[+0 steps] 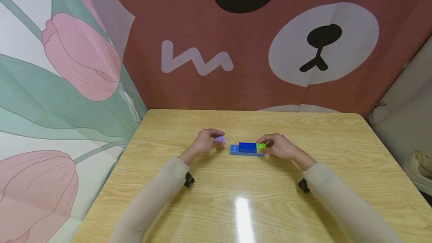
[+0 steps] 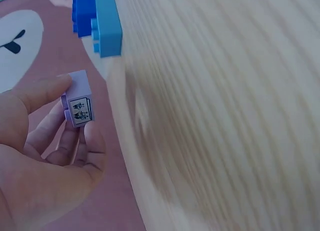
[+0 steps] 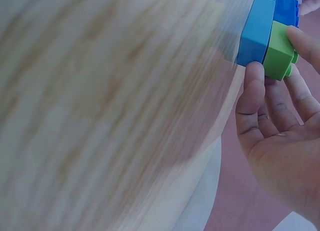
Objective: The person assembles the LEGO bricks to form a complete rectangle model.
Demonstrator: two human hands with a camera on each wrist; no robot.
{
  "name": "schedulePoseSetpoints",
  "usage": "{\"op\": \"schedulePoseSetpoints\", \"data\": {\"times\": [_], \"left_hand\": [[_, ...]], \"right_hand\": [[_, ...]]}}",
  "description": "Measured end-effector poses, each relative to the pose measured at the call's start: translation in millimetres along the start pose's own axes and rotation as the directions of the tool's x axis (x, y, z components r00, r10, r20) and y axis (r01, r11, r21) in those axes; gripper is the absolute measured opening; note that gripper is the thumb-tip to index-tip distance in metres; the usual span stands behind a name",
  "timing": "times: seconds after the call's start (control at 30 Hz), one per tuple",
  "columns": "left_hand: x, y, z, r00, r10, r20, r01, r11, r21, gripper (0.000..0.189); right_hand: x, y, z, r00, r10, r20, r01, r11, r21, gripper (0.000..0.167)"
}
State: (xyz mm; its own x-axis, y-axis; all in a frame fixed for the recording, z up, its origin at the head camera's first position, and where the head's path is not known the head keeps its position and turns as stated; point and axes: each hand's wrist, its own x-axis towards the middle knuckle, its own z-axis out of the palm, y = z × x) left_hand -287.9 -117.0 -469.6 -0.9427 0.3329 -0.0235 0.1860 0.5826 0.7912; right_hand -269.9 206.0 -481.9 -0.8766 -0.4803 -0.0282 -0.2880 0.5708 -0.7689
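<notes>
In the head view my left hand pinches a small purple building block between thumb and fingers, raised left of the stacked blocks. A printed picture shows on one side of that purple block in the left wrist view. My right hand holds a lime green block at the right end of the stack. The green block sits on light blue blocks, right beside a long dark blue block. At the left end of the light blue layer, bare studs show.
The stack stands on a wood-grain table with a rounded far edge. Behind it hangs a reddish-brown cloth with a bear face, and a tulip-patterned cloth hangs at the left. Black wrist cameras sit under both sleeves.
</notes>
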Motion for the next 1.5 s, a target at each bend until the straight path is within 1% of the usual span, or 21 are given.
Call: {"op": "schedulePoseSetpoints", "data": {"times": [0.13, 0.2, 0.3, 0.43, 0.67, 0.73, 0.83, 0.97, 1.07, 1.37, 1.5], "left_hand": [[-1.2, 7.9, 6.1, 0.997, 0.049, 0.057, -0.051, 0.998, 0.021, 0.037], [-1.0, 11.0, 9.9, 0.995, 0.066, 0.076, -0.069, 0.997, 0.031, 0.036], [-0.2, 14.8, 15.0, 0.992, 0.085, 0.091, -0.09, 0.995, 0.048, 0.035], [1.4, 16.4, 20.4, 0.991, 0.091, 0.102, -0.096, 0.994, 0.046, 0.036], [3.7, 16.1, 30.6, 0.991, 0.081, 0.103, -0.082, 0.997, 0.008, 0.034], [3.5, 16.8, 32.8, 0.992, 0.076, 0.103, -0.077, 0.997, 0.006, 0.033], [2.6, 18.6, 34.7, 0.993, 0.066, 0.101, -0.068, 0.998, 0.012, 0.031], [1.8, 18.9, 35.6, 0.994, 0.054, 0.094, -0.055, 0.998, 0.009, 0.031], [1.5, 18.9, 35.4, 0.995, 0.048, 0.088, -0.048, 0.999, 0.004, 0.03], [3.7, 19.9, 36.7, 0.995, 0.05, 0.083, -0.052, 0.998, 0.019, 0.023], [5.1, 20.8, 37.8, 0.996, 0.029, 0.078, -0.03, 1.0, 0.008, 0.023]], "right_hand": [[-0.4, 1, 1, 1.0, -0.005, -0.001, 0.005, 1.0, 0.001, 0.029], [-0.7, 0, 1, 1.0, -0.011, 0.001, 0.011, 1.0, 0.004, 0.03], [-0.7, 0, 1, 1.0, -0.006, -0.001, 0.006, 1.0, 0.009, 0.03], [-1.1, 0, 2, 1.0, -0.013, -0.007, 0.013, 1.0, -0.001, 0.03], [-0.8, 0, 3, 1.0, -0.003, -0.011, 0.003, 1.0, -0.011, 0.029], [-0.7, 0, 3, 1.0, 0.004, -0.015, -0.004, 1.0, -0.012, 0.028], [-0.7, 0, 3, 1.0, -0.005, -0.015, 0.005, 1.0, -0.015, 0.028], [-0.5, 1, 3, 1.0, -0.012, -0.013, 0.012, 1.0, -0.014, 0.029], [-0.1, 0, 3, 1.0, 0.001, -0.012, -0.001, 1.0, -0.01, 0.029], [0.9, -1, 1, 1.0, 0.005, -0.017, -0.005, 1.0, -0.013, 0.029], [0.9, -1, -1, 1.0, 0.0, -0.018, 0.0, 1.0, -0.025, 0.029]]}}
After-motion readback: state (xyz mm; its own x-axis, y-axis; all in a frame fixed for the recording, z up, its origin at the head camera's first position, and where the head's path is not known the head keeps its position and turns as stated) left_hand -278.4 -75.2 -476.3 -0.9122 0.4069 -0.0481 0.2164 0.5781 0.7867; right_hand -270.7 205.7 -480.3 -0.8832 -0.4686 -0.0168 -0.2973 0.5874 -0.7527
